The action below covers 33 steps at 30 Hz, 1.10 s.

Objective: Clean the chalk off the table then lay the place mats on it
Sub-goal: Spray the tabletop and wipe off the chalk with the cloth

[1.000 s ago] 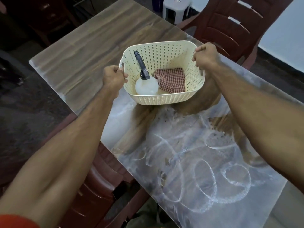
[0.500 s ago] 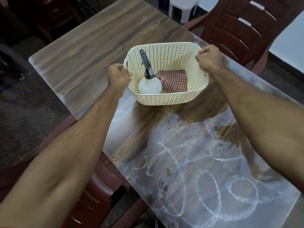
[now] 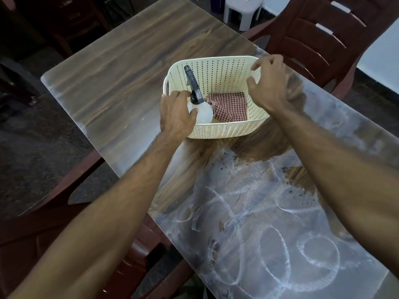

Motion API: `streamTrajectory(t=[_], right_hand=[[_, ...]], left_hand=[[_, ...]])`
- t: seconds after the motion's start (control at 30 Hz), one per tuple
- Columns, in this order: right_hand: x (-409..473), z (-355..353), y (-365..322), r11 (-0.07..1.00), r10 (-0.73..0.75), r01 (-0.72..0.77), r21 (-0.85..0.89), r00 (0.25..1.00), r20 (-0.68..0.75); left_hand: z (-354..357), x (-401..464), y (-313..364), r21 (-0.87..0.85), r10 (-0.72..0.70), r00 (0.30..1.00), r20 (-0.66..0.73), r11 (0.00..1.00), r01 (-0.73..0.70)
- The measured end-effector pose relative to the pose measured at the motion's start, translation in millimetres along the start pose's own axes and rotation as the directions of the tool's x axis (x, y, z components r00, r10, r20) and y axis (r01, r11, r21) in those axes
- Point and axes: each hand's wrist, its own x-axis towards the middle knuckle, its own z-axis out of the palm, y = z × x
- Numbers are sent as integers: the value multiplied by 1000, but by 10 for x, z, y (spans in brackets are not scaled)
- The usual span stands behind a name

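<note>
The left hand (image 3: 176, 114) is wrapped around a white spray bottle (image 3: 200, 111) with a black nozzle, inside a cream perforated plastic basket (image 3: 218, 128). The right hand (image 3: 269, 85) hovers over the basket's right rim, grip wide, fingers spread and empty. A red checked cloth (image 3: 228, 107) lies crumpled in the basket beside the bottle. The basket stands on a wood-grain bench (image 3: 121, 83) with a glossy top. White chalk loops (image 3: 269, 251) cover the near end. Dark red plastic chairs (image 3: 313, 37) flank the bench; a white stool (image 3: 243, 11) stands beyond.
</note>
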Motion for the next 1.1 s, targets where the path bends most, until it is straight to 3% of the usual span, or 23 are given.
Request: streamTrajectory(t=[0.17,0.3,0.4,0.83,0.97,1.1], right_hand=[[-129,148,-105,996,-76,82,-27,979,187],[-123,306,-78,998,-33,60,-36,856,515],[-47,401,-71,996,-26,71,-49,788,615],[201,875,-164,934,3,252,-254,704,711],[205,975,-156,906,-27,311,-288,722,692],[214,957,-166,923,-27,263,-280,771,636]], left_hand=[[63,93,72,-57,-42,998,52,997,45],[102,172,77,-169,-145,977,156,971,171],[114,231,83,-163,-197,957,213,959,234],[240,248,136,-13,-257,955,145,965,262],[274,254,121,4,-255,958,134,966,257],[265,241,123,2,-252,958,137,967,254]])
